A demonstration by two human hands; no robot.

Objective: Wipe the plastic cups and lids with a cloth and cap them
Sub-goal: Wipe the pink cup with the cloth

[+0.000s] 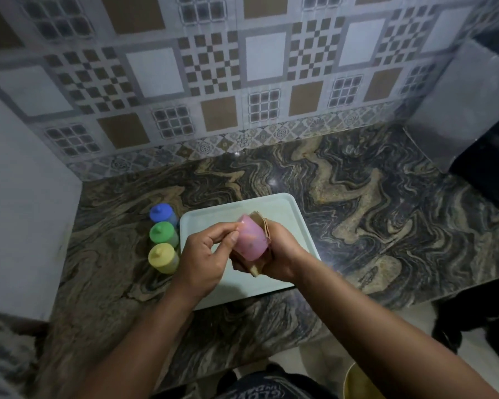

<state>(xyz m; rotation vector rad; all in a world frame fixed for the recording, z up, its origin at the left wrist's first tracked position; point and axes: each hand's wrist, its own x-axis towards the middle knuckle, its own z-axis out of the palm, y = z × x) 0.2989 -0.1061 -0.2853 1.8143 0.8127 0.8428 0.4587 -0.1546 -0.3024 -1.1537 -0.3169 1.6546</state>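
Pink cup [251,241] held tilted between both hands above pale tray [294,223] on marbled desk [372,203], right hand [280,254] cradling it in brown cloth [267,230], left hand [205,254] fingers curled, pinching its upper side, capped blue cup [162,214], green cup [163,233], yellow cup [163,258] in a row just left of tray.

Pink cup [251,240] translucent smooth plastic; cloth [267,230] tan, matt; tray [285,208] pale matt plastic; counter [357,197] polished veined stone, glossy; wall tiles [213,67] satin.
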